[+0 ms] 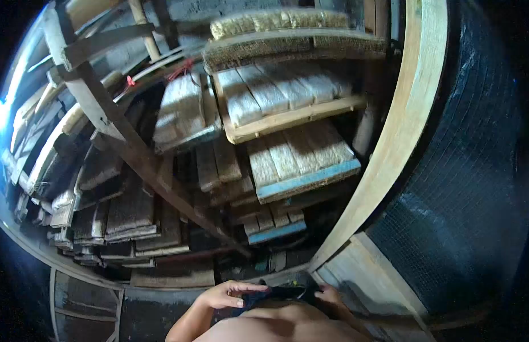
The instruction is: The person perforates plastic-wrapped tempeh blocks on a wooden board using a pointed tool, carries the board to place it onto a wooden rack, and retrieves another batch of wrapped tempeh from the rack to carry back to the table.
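Where the dark cloth [284, 294] is lying: it is bunching low in view, in front of the bare torso [276, 328], between the left hand [227, 294] and the right hand [331, 297].
Left hand: its fingers are reaching over the cloth's left end, the thumb hanging apart below; whether they are clamping on it, the view is not telling.
Right hand: its fingers are curling at the other end, blurred and partly hidden; how firmly they are pressing is not showing.
Cloth's feel: judging by its folds, it is probably behaving as something light and soft, sagging easily, neither slippery nor fragile.
Cloth's ends: these are seemingly offering the best hold, one per hand; a middle grip is likely leaving both drooping.
Post and panel: a pale wooden post [398, 142] is rising on the right and a low panel [352, 262] is standing near the right hand, probably limiting its room.
Rack: ahead, a wooden rack [105, 117] is carrying trays, a blue-edged tray [310, 181] sitting well apart from the hands.
Floor: the dark floor [147, 313] on the left is seemingly leaving more sideways room, as far as a wooden frame [119, 310].
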`<state>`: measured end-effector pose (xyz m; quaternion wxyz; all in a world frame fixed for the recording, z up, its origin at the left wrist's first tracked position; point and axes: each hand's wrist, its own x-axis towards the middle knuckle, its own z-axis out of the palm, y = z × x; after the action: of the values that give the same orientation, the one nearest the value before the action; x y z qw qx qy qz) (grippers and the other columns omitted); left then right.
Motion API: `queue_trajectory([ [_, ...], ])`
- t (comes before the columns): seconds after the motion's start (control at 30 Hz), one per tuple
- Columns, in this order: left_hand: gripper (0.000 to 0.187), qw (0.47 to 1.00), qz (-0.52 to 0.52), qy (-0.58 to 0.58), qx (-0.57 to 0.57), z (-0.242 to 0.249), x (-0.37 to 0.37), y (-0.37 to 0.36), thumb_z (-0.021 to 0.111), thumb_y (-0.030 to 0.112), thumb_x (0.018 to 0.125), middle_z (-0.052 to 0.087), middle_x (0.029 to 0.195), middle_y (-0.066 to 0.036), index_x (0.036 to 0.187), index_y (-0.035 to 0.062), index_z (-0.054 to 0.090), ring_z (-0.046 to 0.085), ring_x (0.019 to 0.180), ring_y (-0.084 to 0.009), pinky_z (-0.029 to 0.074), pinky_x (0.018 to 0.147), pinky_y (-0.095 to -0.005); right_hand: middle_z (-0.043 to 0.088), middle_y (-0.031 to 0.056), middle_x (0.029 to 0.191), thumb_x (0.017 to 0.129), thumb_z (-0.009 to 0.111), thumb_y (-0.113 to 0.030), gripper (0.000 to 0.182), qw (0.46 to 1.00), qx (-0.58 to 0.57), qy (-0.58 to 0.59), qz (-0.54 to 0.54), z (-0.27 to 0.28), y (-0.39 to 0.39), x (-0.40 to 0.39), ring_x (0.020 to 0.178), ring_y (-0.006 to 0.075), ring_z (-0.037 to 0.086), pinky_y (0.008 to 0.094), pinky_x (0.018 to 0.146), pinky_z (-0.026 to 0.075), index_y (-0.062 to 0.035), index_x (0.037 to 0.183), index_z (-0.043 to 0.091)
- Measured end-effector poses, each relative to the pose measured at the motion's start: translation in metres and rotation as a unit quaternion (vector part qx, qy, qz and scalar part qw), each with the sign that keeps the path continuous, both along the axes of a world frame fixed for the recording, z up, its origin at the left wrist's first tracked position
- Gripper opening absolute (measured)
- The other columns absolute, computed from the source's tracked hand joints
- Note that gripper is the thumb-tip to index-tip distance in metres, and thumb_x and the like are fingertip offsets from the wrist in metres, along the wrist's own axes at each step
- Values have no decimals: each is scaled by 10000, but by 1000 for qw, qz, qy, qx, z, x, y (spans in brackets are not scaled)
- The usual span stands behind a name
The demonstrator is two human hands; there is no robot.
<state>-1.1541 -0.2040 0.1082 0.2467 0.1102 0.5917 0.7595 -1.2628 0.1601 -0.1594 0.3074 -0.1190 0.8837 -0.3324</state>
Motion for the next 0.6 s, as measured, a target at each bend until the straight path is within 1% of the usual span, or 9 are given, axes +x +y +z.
queue_trajectory([
  [0.03, 760, 999, -9, -24, -19, 6, 2, 8, 733, 454, 826, 509, 1418, -147, 1379, -15, 503, 442, 1331, -240, 291, 1129, -371, 701, 130, 1087, 800, 760, -243, 435, 995, 85, 50, 0, -45, 22, 15, 989, 275, 666, 390, 839, 505, -23, 1159, 654],
  [0.07, 750, 998, -27, -46, -19, 10, 0, 15, 723, 455, 834, 510, 1416, -147, 1378, -13, 505, 442, 1329, -242, 292, 1129, -371, 707, 131, 1043, 852, 696, -270, 380, 980, -71, -91, -165, -92, 47, 37, 931, 291, 664, 394, 787, 504, -59, 1165, 663],
  [0.1, 739, 996, -45, -69, -16, 14, -1, 23, 713, 455, 842, 512, 1415, -148, 1378, -11, 506, 442, 1328, -244, 293, 1129, -371, 713, 131, 999, 904, 632, -296, 338, 893, -215, -224, -324, -143, 76, 65, 873, 307, 661, 398, 736, 503, -94, 1172, 673],
  [0.13, 733, 995, -61, -68, -30, 15, -4, 29, 712, 457, 842, 527, 1397, -153, 1371, -10, 514, 459, 1310, -243, 307, 1115, -369, 704, 135, 937, 917, 618, -266, 302, 972, -99, -129, -169, -191, 103, 82, 807, 285, 654, 376, 692, 510, -84, 1151, 677],
  [0.17, 726, 994, -76, -67, -43, 16, -7, 36, 710, 460, 842, 541, 1379, -159, 1363, -9, 523, 475, 1291, -242, 321, 1102, -366, 695, 140, 876, 931, 604, -235, 268, 999, 27, -2, -26, -240, 131, 99, 741, 262, 646, 354, 649, 517, -75, 1131, 681],
  [0.3, 751, 989, -109, -52, -83, 8, -10, 55, 721, 499, 820, 587, 1326, -170, 1336, -20, 549, 521, 1249, -247, 355, 1073, -358, 680, 147, 923, 923, 613, -229, 283, 881, -22, -300, -366, -181, 150, 116, 777, 275, 642, 376, 679, 514, -65, 1148, 664],
  [0.4, 736, 988, -118, -44, -93, 0, -7, 62, 709, 499, 830, 583, 1329, -180, 1326, -24, 556, 496, 1286, -276, 323, 1104, -378, 669, 153, 958, 918, 619, -224, 297, 842, -53, -325, -427, -159, 145, 105, 804, 285, 639, 392, 701, 511, -58, 1162, 651],
  [0.47, 601, 986, -138, -61, -72, 4, -7, 61, 655, 428, 904, 530, 1385, -195, 1324, 8, 566, 380, 1381, -312, 260, 1148, -423, 662, 156, 981, 914, 623, -221, 307, 836, -68, -322, -438, -144, 138, 91, 822, 292, 637, 403, 716, 510, -53, 1170, 643],
  [0.6, 599, 983, -145, -60, -92, 4, -6, 57, 645, 437, 911, 546, 1374, -178, 1313, -1, 571, 371, 1385, -319, 246, 1154, -442, 647, 164, 1028, 907, 632, -215, 330, 837, -93, -312, -439, -124, 114, 64, 859, 305, 633, 425, 746, 507, -44, 1188, 626],
])
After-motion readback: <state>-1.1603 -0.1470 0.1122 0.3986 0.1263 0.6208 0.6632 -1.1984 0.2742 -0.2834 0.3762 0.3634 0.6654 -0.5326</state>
